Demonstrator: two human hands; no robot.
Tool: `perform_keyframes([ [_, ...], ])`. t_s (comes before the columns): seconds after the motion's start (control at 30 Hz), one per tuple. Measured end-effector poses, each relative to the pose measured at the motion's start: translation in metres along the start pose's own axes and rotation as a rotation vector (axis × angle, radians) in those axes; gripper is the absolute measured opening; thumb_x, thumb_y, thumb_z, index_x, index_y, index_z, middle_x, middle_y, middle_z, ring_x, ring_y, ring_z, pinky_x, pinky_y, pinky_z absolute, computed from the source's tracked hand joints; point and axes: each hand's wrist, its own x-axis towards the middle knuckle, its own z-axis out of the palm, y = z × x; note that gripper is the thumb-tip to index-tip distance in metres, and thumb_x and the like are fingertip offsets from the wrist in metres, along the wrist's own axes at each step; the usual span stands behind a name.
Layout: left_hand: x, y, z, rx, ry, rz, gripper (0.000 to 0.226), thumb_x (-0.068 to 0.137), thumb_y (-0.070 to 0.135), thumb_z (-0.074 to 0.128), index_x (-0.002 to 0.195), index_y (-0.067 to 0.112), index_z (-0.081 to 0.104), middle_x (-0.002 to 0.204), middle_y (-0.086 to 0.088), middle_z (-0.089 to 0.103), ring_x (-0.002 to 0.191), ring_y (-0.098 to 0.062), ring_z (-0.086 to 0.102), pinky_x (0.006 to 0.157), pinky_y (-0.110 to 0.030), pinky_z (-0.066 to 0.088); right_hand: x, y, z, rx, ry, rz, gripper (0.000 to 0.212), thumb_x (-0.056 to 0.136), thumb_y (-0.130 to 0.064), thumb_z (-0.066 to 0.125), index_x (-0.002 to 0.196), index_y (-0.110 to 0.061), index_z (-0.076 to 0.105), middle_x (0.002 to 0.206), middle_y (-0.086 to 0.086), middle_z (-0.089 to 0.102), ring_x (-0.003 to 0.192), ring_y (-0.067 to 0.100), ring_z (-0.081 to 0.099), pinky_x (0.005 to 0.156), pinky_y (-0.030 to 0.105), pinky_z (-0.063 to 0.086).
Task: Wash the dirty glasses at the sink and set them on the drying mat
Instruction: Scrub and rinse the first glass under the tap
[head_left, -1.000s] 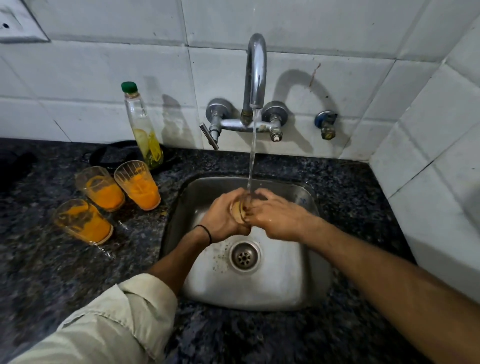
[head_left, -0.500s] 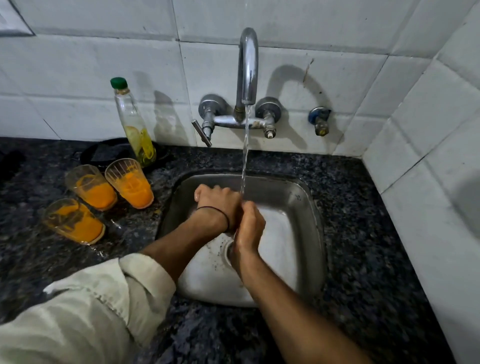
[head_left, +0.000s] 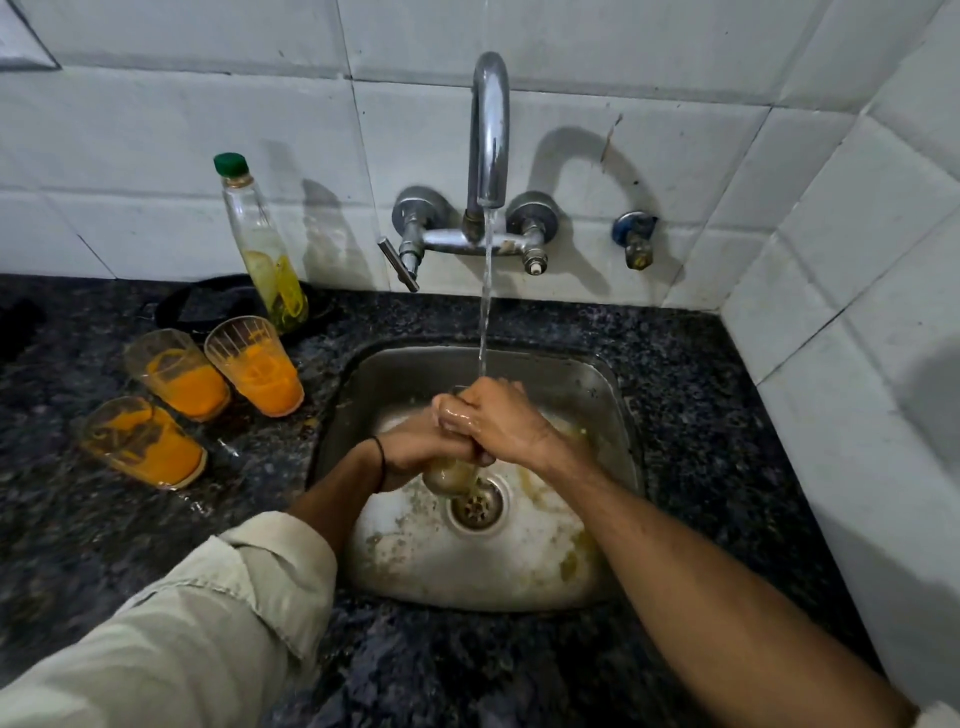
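Far left on the worktop (head_left: 47, 525): three dirty glasses (head_left: 179, 374) w/ orange dregs and streaks inside, standing close together, well apart from either hand. Just behind them is a clear bottle (head_left: 262, 249) w/ green cap and a bit of yellowish liquid at the bottom. A dark ring-shaped thing (head_left: 208, 306) lies behind that, can't tell what it is.

Centre, over the sink (head_left: 626, 415): left hand (head_left: 415, 452), dark band at the wrist, fingers wrapped round the side of a fourth glass (head_left: 449, 475). Only its cloudy lower end shows, just above the drain (head_left: 475, 506). Right hand (head_left: 498, 421) is wet, fingers curled over the upper part of the same glass, so both hands are clamped on it. Water from the tap (head_left: 488, 130) runs straight down onto the hands. Yellowish residue lies on the sink floor. To the right of the tap is a small wall valve (head_left: 631, 236), then plain white tiles.

Progress, as I judge it: early. One glass is mid-wash, probably the rub-and-rinse step, w/ three more to do after. No clean glass set down anywhere in view, and no drying mat I can make out, so all placing is left.

Writing/brands: none readable. The bottle has no legible label, and there's nothing on the tap or tiles
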Motion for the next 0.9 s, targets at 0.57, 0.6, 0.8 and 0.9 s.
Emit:
perform_keyframes([
  [0.57, 0.016, -0.001, 0.034, 0.425, 0.672, 0.107, 0.018, 0.084, 0.024, 0.070, 0.099, 0.020, 0.062, 0.085, 0.003, 0.066, 0.085, -0.020, 0.065, 0.065, -0.027, 0.048, -0.001, -0.020, -0.005, 0.035, 0.260, 0.086, 0.052, 0.100, -0.046, 0.047, 0.058, -0.017, 0.054, 0.058, -0.001, 0.053, 0.057, 0.018, 0.051, 0.060, 0.031, 0.039],
  [0.6, 0.020, -0.002, 0.040, 0.540, 0.811, 0.091, 0.017, 0.090, 0.030, 0.063, 0.105, 0.021, 0.060, 0.086, 0.005, 0.064, 0.083, -0.018, 0.063, 0.065, -0.030, 0.046, 0.001, -0.022, 0.001, 0.042, 0.303, 0.160, 0.053, 0.101, -0.051, 0.042, 0.063, -0.017, 0.056, 0.063, 0.000, 0.056, 0.063, 0.022, 0.054, 0.063, 0.032, 0.041],
  [0.8, 0.006, -0.008, 0.017, 0.042, 0.289, 0.152, 0.033, 0.074, 0.000, 0.077, 0.101, 0.014, 0.065, 0.093, -0.005, 0.071, 0.090, -0.015, 0.068, 0.073, -0.020, 0.053, 0.003, -0.007, -0.016, -0.116, 0.036, -0.086, 0.051, 0.101, -0.047, 0.046, 0.061, -0.018, 0.061, 0.066, 0.006, 0.063, 0.064, 0.021, 0.062, 0.064, 0.031, 0.048],
  [0.9, 0.007, -0.005, 0.009, 0.082, 0.224, 0.144, 0.039, 0.066, 0.007, 0.079, 0.103, 0.007, 0.067, 0.095, -0.009, 0.072, 0.092, -0.019, 0.069, 0.078, -0.030, 0.056, -0.001, -0.006, -0.020, -0.002, -0.009, -0.112, 0.047, 0.099, -0.040, 0.051, 0.058, -0.019, 0.061, 0.060, 0.003, 0.062, 0.053, 0.012, 0.054, 0.054, 0.025, 0.040],
])
